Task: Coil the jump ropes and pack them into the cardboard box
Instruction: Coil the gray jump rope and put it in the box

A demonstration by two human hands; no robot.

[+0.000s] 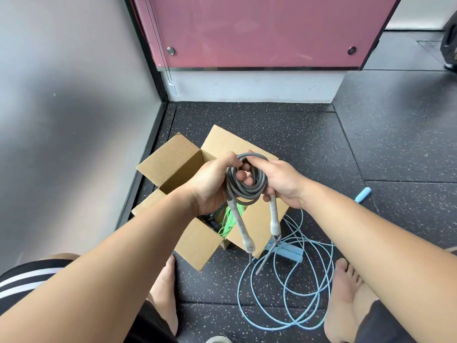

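Note:
A grey jump rope (247,188) is wound into a small coil that both hands hold above the open cardboard box (173,164). My left hand (212,184) grips the coil's left side with fingers through the loop. My right hand (282,180) grips its right side. Two pale grey handles (243,230) hang down from the coil. Inside the box lies a green rope (231,220) beside something dark. A light blue rope (294,288) lies loose on the floor to the right of the box, with one blue handle (363,194) farther right.
The box stands on dark speckled rubber floor (272,125) in a corner, a grey wall (74,95) on the left and a pink panel (259,30) behind. My bare feet (346,293) flank the loose blue rope. A weight plate (450,45) sits far right.

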